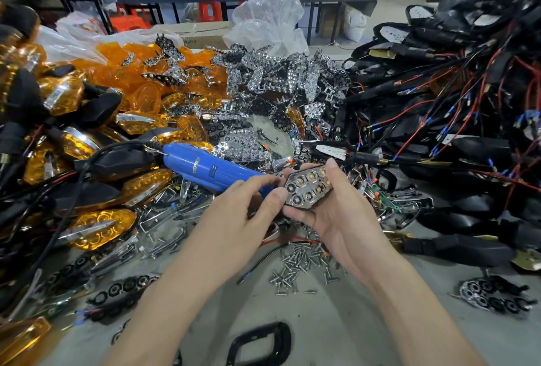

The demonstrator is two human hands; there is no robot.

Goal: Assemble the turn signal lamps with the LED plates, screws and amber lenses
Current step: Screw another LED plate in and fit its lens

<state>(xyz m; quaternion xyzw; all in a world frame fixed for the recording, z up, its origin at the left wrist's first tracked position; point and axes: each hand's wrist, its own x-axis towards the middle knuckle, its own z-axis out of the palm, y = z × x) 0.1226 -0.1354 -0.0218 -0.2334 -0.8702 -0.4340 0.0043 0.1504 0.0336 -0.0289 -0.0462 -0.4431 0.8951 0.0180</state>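
1. While the right hand (336,219) cradles the LED plate (308,188) from below, fingers curled under it and thumb over its far edge, the left hand (240,207) pinches the plate's left tip between thumb and forefinger. Can't tell whether a screw sits in that pinch.
2. Held plate: elongated hexagon, mirror-chrome, honeycomb cups with pale LED dots. It is up off the worktop (322,324), mid-scene, just far of the screws (301,263).
3. Screws: small, silver, in a loose heap on matte grey worktop between the two forearms.
4. Screwdriver (210,169): smooth blue plastic barrel, black cable at its left end. It lies on the pile left of the plate, its tip end hidden behind the left fingers.
5. Amber lenses (140,73): translucent orange, faceted, heaped far left. Finished lamps (96,228), amber over black shells, lie near left.
6. Spare chrome plates (278,78): glittery heap, far centre.
7. Black housings (453,102): tangled with red and black wires, right side.
8. Black oval ring (260,342): lies flat at the near edge.
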